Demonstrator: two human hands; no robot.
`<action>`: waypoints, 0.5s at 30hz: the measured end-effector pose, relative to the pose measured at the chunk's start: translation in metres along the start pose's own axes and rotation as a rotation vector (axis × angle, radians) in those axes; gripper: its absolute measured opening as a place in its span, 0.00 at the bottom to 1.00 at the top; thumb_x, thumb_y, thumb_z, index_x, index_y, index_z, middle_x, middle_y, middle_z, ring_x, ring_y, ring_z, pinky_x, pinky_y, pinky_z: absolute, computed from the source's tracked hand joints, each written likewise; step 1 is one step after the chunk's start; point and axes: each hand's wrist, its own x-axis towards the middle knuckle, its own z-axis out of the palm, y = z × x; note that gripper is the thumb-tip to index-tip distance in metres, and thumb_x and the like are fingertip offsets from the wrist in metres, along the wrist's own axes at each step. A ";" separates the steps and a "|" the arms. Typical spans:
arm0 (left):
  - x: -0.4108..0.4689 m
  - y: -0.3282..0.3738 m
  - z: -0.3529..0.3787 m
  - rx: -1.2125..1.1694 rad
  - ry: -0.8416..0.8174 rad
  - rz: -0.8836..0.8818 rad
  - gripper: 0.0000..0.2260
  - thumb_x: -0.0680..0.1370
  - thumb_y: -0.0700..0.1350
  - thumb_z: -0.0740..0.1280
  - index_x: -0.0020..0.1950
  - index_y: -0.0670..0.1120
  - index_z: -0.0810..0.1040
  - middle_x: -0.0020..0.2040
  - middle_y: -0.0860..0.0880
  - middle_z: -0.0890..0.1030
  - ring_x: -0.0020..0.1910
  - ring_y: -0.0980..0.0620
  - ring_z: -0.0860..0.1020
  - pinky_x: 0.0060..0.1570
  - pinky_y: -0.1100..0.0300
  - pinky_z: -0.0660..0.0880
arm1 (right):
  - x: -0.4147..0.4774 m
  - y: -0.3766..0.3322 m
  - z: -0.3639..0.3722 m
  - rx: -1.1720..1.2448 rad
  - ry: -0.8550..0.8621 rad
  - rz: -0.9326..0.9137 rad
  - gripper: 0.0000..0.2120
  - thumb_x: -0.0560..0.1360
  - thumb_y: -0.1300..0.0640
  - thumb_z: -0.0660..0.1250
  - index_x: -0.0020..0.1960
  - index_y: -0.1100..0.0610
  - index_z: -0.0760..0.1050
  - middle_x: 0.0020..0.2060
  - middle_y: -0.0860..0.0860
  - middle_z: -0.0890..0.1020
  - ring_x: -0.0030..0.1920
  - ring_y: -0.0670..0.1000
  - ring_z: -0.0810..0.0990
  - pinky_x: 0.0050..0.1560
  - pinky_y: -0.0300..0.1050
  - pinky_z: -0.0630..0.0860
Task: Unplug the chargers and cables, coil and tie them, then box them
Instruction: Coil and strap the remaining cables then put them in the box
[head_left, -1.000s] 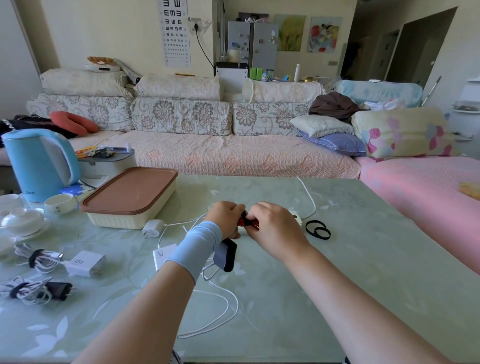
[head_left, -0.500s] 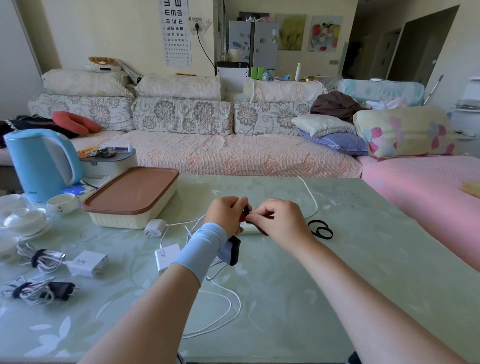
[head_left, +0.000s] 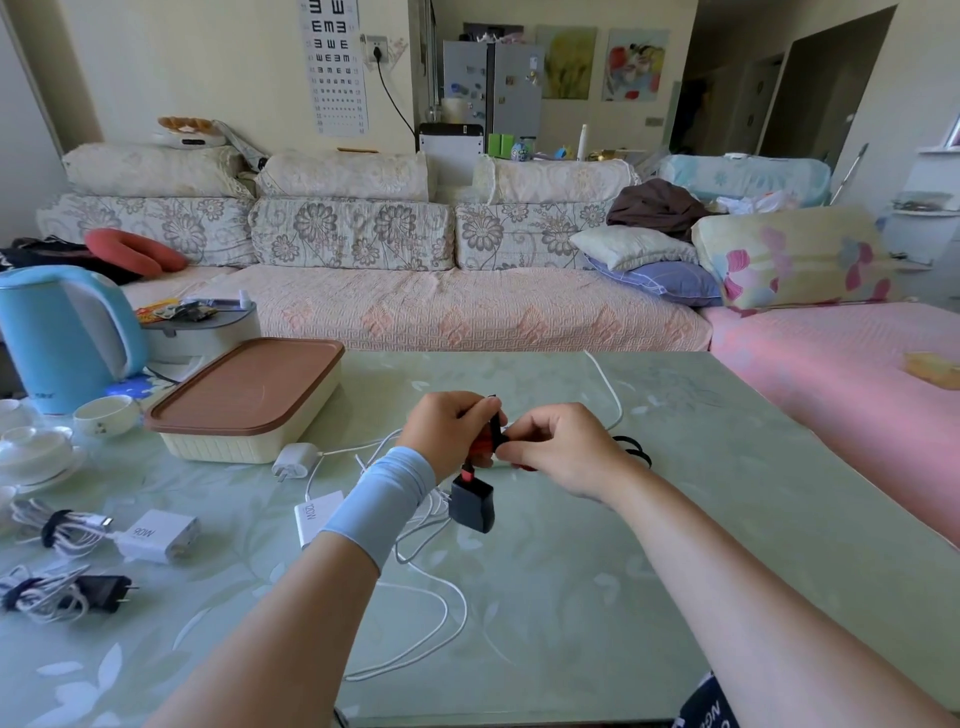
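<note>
My left hand (head_left: 449, 431) grips a coiled red cable (head_left: 482, 442) above the middle of the table, and a black charger (head_left: 471, 503) hangs from it. My right hand (head_left: 561, 451) pinches a black tie (head_left: 497, 423) at the coil. Loose white cables (head_left: 431, 587) trail under my left wrist, joined to a white 120W charger (head_left: 317, 515) and a small white plug (head_left: 295, 460). At the left lie a tied white cable with a 90W charger (head_left: 156, 535) and a tied bundle with a black plug (head_left: 106, 592). The cream box with a brown lid (head_left: 249, 395) stands shut.
A black tie loop (head_left: 634, 449) lies behind my right wrist. A blue kettle (head_left: 62, 338), cups and a teapot (head_left: 36, 447) crowd the table's left end. A white cable (head_left: 608, 387) runs off the far edge toward the sofa (head_left: 467, 312).
My hands have risen slightly with the red coil, so the black charger hangs freer. My right fingers have shifted along the black tie at the coil.
</note>
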 end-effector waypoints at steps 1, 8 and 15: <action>0.000 0.000 -0.002 -0.032 -0.038 -0.016 0.13 0.80 0.47 0.64 0.40 0.44 0.83 0.37 0.38 0.83 0.31 0.44 0.81 0.39 0.46 0.80 | 0.000 0.001 0.000 -0.031 0.021 -0.014 0.05 0.68 0.56 0.79 0.38 0.50 0.83 0.33 0.46 0.84 0.35 0.44 0.78 0.43 0.44 0.74; 0.002 -0.009 -0.026 -0.182 -0.275 -0.072 0.08 0.72 0.45 0.75 0.44 0.41 0.83 0.42 0.39 0.82 0.42 0.44 0.78 0.48 0.49 0.74 | 0.000 -0.002 -0.003 -0.192 0.092 -0.159 0.05 0.67 0.54 0.79 0.39 0.48 0.83 0.31 0.42 0.82 0.31 0.40 0.74 0.36 0.38 0.70; 0.004 -0.010 -0.024 -0.208 -0.192 -0.112 0.03 0.73 0.39 0.73 0.43 0.40 0.84 0.38 0.39 0.83 0.35 0.46 0.80 0.42 0.52 0.80 | 0.001 -0.003 -0.002 -0.354 0.118 -0.340 0.06 0.67 0.56 0.79 0.40 0.50 0.84 0.32 0.43 0.81 0.33 0.42 0.76 0.36 0.39 0.70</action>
